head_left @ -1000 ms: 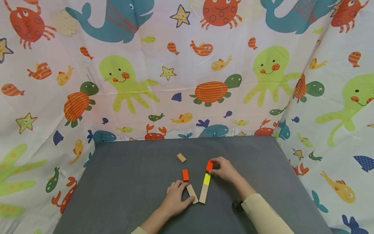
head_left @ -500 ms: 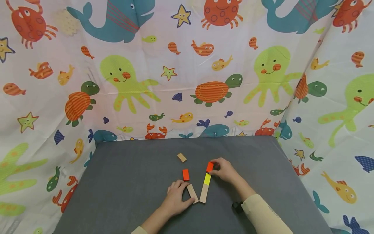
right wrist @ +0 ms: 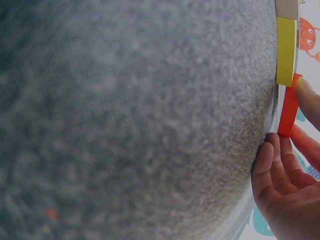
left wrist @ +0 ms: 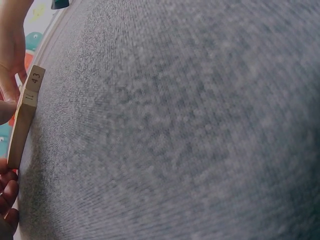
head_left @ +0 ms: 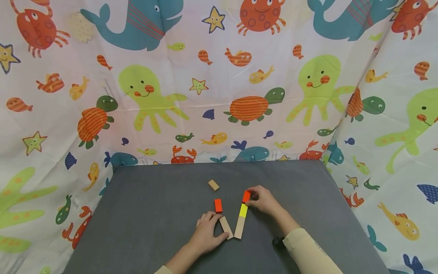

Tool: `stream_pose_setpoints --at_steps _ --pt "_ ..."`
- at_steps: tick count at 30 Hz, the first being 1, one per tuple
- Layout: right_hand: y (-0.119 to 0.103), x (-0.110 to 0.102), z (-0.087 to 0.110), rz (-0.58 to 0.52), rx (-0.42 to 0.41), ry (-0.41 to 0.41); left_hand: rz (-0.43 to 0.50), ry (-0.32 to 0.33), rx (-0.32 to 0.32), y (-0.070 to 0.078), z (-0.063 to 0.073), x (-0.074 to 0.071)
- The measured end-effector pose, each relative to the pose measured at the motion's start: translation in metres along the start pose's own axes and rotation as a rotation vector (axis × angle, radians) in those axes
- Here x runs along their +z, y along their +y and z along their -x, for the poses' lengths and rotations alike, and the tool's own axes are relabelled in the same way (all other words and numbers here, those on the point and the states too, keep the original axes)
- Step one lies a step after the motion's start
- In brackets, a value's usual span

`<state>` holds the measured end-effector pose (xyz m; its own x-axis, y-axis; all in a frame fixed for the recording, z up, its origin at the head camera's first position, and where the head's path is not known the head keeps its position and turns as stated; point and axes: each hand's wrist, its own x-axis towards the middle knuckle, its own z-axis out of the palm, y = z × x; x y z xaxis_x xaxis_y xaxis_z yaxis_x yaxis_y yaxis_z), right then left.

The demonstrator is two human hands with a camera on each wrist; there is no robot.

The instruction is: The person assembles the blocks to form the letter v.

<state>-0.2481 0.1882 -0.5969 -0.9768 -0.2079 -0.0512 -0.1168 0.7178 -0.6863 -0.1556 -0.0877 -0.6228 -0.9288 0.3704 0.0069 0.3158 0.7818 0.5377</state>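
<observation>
My left hand [head_left: 207, 234] spans a plain wooden block [head_left: 226, 227], thumb at its near end and fingertips at its far end. The digits 11 show on that block's end face [left wrist: 30, 96] in the left wrist view. A second wooden block [head_left: 239, 228], marked 43, meets it at the near end, so the pair forms a V. Beyond this one lies a yellow block [head_left: 243, 210] in line. My right hand [head_left: 263, 199] pinches a red block [right wrist: 289, 107] between thumb and index finger, right at the yellow block's far end. The other right fingers rest near the cloth.
Another red block [head_left: 218, 205] lies just past the left wooden block. Farther back is a small wooden block [head_left: 213, 185], set at a slant. Grey cloth [head_left: 154, 205] covers the table, and a curtain [head_left: 212, 87] printed with sea animals hangs behind it.
The hands and blocks keep their places. Only a slight shift of the head view shows.
</observation>
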Motion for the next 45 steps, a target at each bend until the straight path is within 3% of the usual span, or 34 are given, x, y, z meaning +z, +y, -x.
stream_pose_setpoints --at_steps 23,45 --pt "-0.0009 0.0004 0.0034 0.004 -0.020 -0.003 -0.003 -0.009 -0.004 0.0015 -0.0009 -0.0009" --pt "-0.0018 0.0063 0.0040 0.015 0.013 0.024 0.008 -0.008 -0.004 0.0006 0.0004 -0.0013"
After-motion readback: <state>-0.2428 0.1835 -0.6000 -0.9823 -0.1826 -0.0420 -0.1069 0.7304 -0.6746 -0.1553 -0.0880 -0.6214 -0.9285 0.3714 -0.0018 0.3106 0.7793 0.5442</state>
